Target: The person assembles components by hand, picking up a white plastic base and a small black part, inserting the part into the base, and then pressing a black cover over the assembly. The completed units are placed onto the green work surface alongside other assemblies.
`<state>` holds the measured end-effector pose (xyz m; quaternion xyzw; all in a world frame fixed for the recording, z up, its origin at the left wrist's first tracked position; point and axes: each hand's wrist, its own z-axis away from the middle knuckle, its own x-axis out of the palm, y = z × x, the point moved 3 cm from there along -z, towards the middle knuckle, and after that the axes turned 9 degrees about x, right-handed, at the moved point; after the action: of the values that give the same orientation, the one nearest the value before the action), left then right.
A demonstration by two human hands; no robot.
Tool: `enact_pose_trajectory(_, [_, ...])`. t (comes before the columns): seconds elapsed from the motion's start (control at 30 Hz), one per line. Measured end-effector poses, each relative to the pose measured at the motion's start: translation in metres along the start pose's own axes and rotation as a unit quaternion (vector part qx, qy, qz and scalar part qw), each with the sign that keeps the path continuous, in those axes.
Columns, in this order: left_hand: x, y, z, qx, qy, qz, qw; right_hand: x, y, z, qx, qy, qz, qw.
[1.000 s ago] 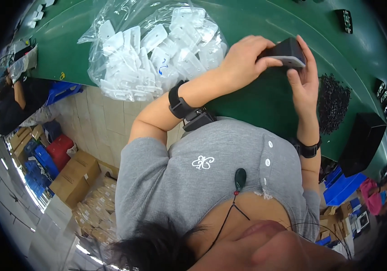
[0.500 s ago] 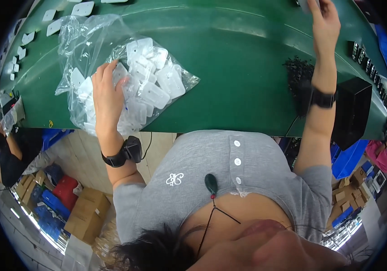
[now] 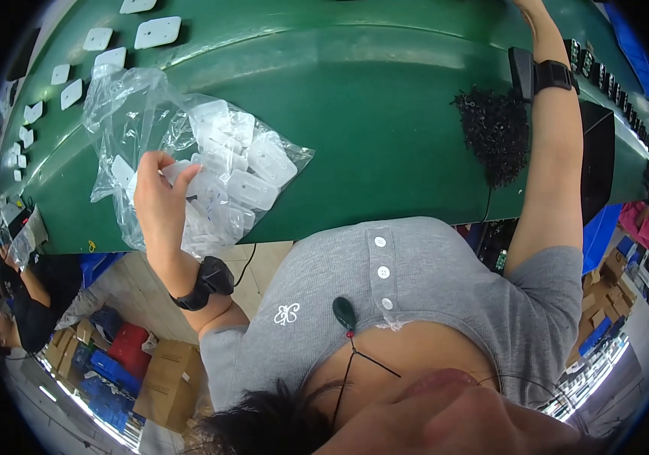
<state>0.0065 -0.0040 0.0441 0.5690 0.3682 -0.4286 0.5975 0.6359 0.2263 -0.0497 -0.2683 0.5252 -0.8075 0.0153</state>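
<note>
Left grip (image 3: 159,196) curls at plates (image 3: 252,189) the bag (image 3: 131,91) likely keeps gathered, right grip (image 3: 525,4) mostly unseen; I cannot tell either's hold.

plates (image 3: 255,189): in bag (image 3: 136,95), table (image 3: 385,144) left | small-parts pile (image 3: 491,136): table right | box (image 3: 599,155): right of pile

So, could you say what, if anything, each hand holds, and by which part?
Cannot be told: left hand at white pieces, grip unclear; right hand mostly cut off.

right hand (image 3: 529,6): cut by top edge | black box (image 3: 597,155): part-hidden
</note>
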Motion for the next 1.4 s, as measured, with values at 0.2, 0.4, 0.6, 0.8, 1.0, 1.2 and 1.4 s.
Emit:
enact_pose_trajectory(0.2, [-0.013,-0.002,0.007,0.083,0.119,0.106,0.984,0.087,0.013,0.052,-0.098,0.436,0.58,0.681])
enact_pose_trajectory(0.4, [0.021,0.055,0.01,0.044,0.079,0.484,0.87,0.227,0.065,0.129,-0.115,0.333,0.658,0.665])
enact_pose_trajectory(0.6, [0.088,0.106,0.004,0.099,-0.069,0.54,0.833,0.23,0.096,0.147,-0.091,0.387,0.681,0.615])
enact_pose_trajectory(0.8, [0.117,0.13,0.006,0.139,-0.117,0.5,0.847,0.243,0.107,0.141,-0.17,0.386,0.692,0.586])
enact_pose_trajectory(1.0, [0.128,0.151,0.006,0.279,-0.02,0.403,0.871,0.257,0.099,0.14,-0.223,0.419,0.693,0.543])
enact_pose_trajectory(1.2, [0.125,0.161,0.004,0.254,-0.041,0.434,0.863,0.288,0.105,0.128,-0.229,0.399,0.536,0.708])
enact_pose_trajectory(1.4, [0.123,0.166,0.006,0.217,-0.036,0.449,0.866,0.305,0.132,0.123,-0.105,0.332,0.2,0.916])
